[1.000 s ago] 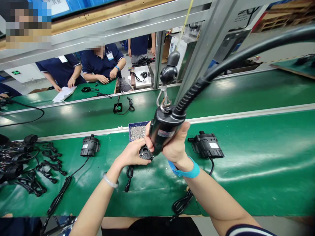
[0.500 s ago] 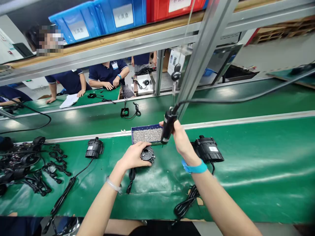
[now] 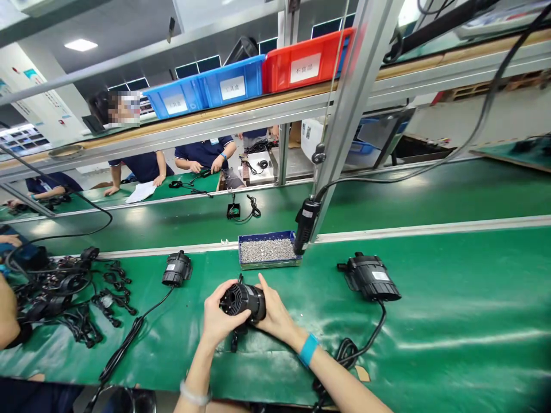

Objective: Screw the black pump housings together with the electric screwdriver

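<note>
Both my hands hold one black pump-like unit (image 3: 249, 299) above the green mat. My left hand (image 3: 217, 315) wraps its grooved round end, thumb across the front. On the other end, my right hand (image 3: 275, 312) presses with the palm and fingers, index finger pointing up. Just behind stands a blue tray (image 3: 269, 265) full of small metal screws. A black electric screwdriver (image 3: 307, 226) hangs from its cord at the tray's right end, touched by neither hand. The unit's cable is partly hidden beneath it.
Similar black units lie to the left (image 3: 177, 268) and right (image 3: 373, 276), cables trailing forward. A heap of black cabled parts (image 3: 64, 292) covers the far left, beside another person's arm (image 3: 7, 315). A metal post (image 3: 344, 115) rises behind the screwdriver. Co-workers sit across the bench.
My right hand has let go of the screwdriver and moved down-left onto the unit. The unit is tipped from upright-facing to lying sideways. The camera view has tilted up.
</note>
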Demonstrator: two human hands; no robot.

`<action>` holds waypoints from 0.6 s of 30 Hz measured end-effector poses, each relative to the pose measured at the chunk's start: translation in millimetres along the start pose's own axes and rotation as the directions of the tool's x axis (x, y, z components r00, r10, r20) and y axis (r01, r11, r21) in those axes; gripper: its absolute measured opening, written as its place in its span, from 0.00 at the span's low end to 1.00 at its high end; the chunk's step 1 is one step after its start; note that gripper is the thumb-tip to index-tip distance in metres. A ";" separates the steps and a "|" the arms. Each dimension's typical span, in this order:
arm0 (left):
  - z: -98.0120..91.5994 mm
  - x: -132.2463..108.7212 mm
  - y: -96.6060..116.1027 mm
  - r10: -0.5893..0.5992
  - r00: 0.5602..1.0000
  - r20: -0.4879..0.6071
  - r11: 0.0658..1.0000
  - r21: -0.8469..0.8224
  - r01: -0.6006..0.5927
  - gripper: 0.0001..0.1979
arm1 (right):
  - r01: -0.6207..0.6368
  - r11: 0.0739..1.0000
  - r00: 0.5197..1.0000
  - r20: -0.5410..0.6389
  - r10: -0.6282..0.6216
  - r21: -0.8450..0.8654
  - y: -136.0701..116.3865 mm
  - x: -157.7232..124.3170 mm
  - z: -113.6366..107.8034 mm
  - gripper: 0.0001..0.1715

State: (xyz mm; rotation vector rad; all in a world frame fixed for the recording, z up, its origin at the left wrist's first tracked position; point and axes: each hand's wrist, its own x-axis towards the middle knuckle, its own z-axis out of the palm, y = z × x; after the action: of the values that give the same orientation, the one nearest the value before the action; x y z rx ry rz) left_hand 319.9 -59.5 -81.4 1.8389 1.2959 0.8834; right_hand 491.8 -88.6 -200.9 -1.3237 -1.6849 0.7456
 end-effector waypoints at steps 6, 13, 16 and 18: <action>9.1 -21.8 -27.6 -0.351 0.881 -0.315 0.924 -0.270 0.272 0.31 | -0.124 0.989 0.978 -0.178 0.108 -0.085 5.9 -3.0 -3.0 0.62; 6.1 -37.7 -32.9 -0.371 0.794 -0.481 0.924 -0.277 0.264 0.33 | -0.336 0.937 0.865 -0.423 0.268 -0.093 11.4 -26.3 -26.2 0.32; 19.0 -51.1 -23.1 -0.155 0.825 -0.543 0.981 0.010 0.191 0.33 | -0.378 0.860 0.903 -0.069 0.424 0.343 -18.8 -39.8 -20.2 0.32; 35.9 -61.6 -15.3 0.110 0.844 -0.525 0.967 0.254 0.032 0.31 | -0.501 0.569 0.840 0.207 0.501 0.652 -44.4 -45.5 -15.6 0.44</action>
State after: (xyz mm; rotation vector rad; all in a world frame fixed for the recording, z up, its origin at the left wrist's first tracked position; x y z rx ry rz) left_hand 326.6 -120.5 -120.9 1.8840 1.7871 1.3799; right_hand 489.0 -144.9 -167.5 -1.2251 -0.8199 1.5356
